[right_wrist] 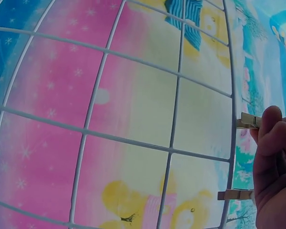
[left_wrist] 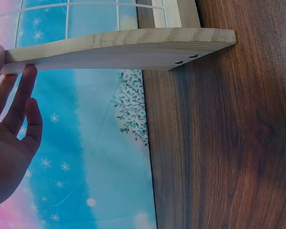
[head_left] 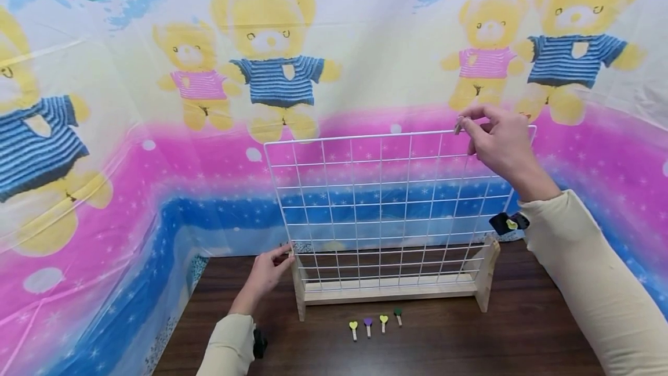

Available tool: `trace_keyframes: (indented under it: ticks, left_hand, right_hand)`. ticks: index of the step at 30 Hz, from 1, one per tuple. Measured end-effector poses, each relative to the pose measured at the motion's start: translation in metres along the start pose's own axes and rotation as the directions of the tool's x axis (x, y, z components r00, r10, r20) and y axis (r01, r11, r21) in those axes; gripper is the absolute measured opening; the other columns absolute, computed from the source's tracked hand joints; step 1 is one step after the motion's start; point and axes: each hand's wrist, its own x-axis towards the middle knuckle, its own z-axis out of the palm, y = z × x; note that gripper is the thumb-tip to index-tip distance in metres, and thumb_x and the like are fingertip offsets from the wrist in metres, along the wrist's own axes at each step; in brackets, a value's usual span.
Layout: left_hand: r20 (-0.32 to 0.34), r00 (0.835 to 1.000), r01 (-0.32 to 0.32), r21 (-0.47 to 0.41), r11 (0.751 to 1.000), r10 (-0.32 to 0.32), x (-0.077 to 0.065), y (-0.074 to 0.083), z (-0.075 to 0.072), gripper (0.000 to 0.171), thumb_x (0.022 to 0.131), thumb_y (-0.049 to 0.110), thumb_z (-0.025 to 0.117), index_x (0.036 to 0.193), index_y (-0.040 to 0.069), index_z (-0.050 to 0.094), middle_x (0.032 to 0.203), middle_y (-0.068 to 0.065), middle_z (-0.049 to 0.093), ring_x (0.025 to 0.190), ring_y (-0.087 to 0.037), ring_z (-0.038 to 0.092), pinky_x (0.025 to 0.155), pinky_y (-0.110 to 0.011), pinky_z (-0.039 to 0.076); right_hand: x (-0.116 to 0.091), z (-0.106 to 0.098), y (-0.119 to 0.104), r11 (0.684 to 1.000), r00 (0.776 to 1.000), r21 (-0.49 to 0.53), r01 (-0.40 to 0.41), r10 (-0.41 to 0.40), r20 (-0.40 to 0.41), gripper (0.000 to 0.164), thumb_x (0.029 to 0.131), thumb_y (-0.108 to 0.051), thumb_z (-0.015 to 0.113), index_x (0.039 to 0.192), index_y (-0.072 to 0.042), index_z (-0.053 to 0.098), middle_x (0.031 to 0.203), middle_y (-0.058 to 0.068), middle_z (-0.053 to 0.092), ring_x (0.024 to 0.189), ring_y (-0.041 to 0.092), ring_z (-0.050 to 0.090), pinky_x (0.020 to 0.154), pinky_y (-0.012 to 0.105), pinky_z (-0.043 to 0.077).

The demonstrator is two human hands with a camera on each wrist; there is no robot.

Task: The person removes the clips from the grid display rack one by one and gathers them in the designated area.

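A white wire grid panel (head_left: pixel 381 208) stands upright in a wooden stand (head_left: pixel 388 295). My right hand (head_left: pixel 498 141) is at the panel's top edge, toward the right. It pinches a small wooden clothespin (right_wrist: pixel 249 120), whose tip is right at the top wire. A second wooden clothespin (right_wrist: pixel 234 194) sits on the same wire, partly hidden by the hand. Low on the left, my left hand (head_left: pixel 267 271) holds the upper end of the stand's left side piece (left_wrist: pixel 119 45) between thumb and fingers.
In front of the stand, several heart-topped clothespins lie in a row on the dark wood table (head_left: pixel 443 347): yellow (head_left: pixel 354 329), purple (head_left: pixel 368 326), yellow (head_left: pixel 384 322) and green (head_left: pixel 399 315). A cloth printed with bears (head_left: pixel 282 74) hangs behind and at the sides.
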Motion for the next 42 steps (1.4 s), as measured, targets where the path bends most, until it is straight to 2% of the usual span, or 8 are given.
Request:
trace_keyframes:
  ticks: [6,11,14,20,29,34,42]
  left_hand:
    - [0.004,1.000,0.009,0.003,1.000,-0.009,-0.001,0.001,0.000,0.038,0.092,0.013,0.064,0.130,0.012,0.060,0.116,-0.015,0.063,0.084,-0.018,0.057,0.063,-0.029,0.047]
    - [0.006,1.000,0.012,0.007,1.000,-0.012,-0.001,0.002,-0.001,0.038,0.092,0.014,0.063,0.130,0.013,0.060,0.116,-0.015,0.063,0.087,-0.019,0.058,0.065,-0.030,0.048]
    - [0.006,1.000,0.020,0.002,1.000,-0.020,-0.001,0.003,-0.001,0.038,0.092,0.014,0.063,0.130,0.013,0.060,0.114,-0.014,0.063,0.086,-0.019,0.058,0.064,-0.029,0.047]
    - [0.007,1.000,0.010,-0.011,1.000,-0.010,-0.001,0.003,-0.002,0.039,0.091,0.013,0.064,0.130,0.012,0.060,0.109,-0.013,0.065,0.084,-0.018,0.059,0.062,-0.029,0.047]
    - [0.006,1.000,0.019,-0.014,1.000,-0.019,-0.002,0.003,-0.001,0.038,0.092,0.013,0.064,0.130,0.012,0.060,0.112,-0.014,0.064,0.085,-0.019,0.058,0.064,-0.029,0.047]
    - [-0.003,1.000,0.001,-0.020,1.000,-0.002,-0.001,0.002,-0.001,0.038,0.091,0.013,0.064,0.129,0.011,0.061,0.110,-0.015,0.065,0.084,-0.018,0.058,0.062,-0.028,0.047]
    - [-0.005,1.000,-0.010,-0.026,1.000,0.010,0.000,0.000,0.000,0.038,0.090,0.013,0.065,0.128,0.009,0.061,0.109,-0.015,0.065,0.084,-0.018,0.059,0.062,-0.028,0.048]
  right_hand:
    - [-0.009,-0.002,-0.004,0.998,1.000,0.053,0.017,-0.016,-0.021,0.024,0.094,-0.032,0.059,0.099,-0.011,0.069,0.060,0.007,0.059,0.047,0.014,0.054,0.036,0.024,0.033]
    - [-0.020,-0.001,-0.004,0.997,0.999,0.065,0.043,-0.044,0.012,0.023,0.094,-0.029,0.060,0.103,-0.011,0.069,0.058,0.007,0.059,0.045,0.013,0.053,0.034,0.025,0.029]
    - [-0.029,0.004,0.000,0.997,0.998,0.053,0.054,-0.056,0.040,0.024,0.095,-0.027,0.059,0.106,-0.009,0.068,0.058,0.005,0.058,0.045,0.013,0.053,0.034,0.026,0.029]
    - [-0.048,0.014,0.008,0.999,0.996,0.041,0.022,-0.025,0.085,0.023,0.096,-0.026,0.058,0.110,-0.010,0.066,0.059,0.003,0.059,0.048,0.014,0.055,0.035,0.029,0.033]
    - [-0.067,0.030,0.019,0.996,0.989,0.087,-0.014,0.001,0.146,0.020,0.093,-0.026,0.062,0.105,-0.011,0.067,0.062,0.003,0.061,0.047,0.015,0.054,0.036,0.029,0.035]
    - [-0.079,0.040,0.028,0.998,0.984,0.065,0.006,-0.017,0.177,0.019,0.092,-0.023,0.064,0.105,-0.009,0.066,0.058,-0.001,0.057,0.043,0.015,0.049,0.035,0.029,0.033]
    - [-0.095,0.054,0.041,1.000,0.972,0.026,0.008,-0.014,0.233,0.015,0.090,-0.024,0.066,0.101,-0.014,0.065,0.054,-0.002,0.055,0.043,0.011,0.048,0.034,0.029,0.032]
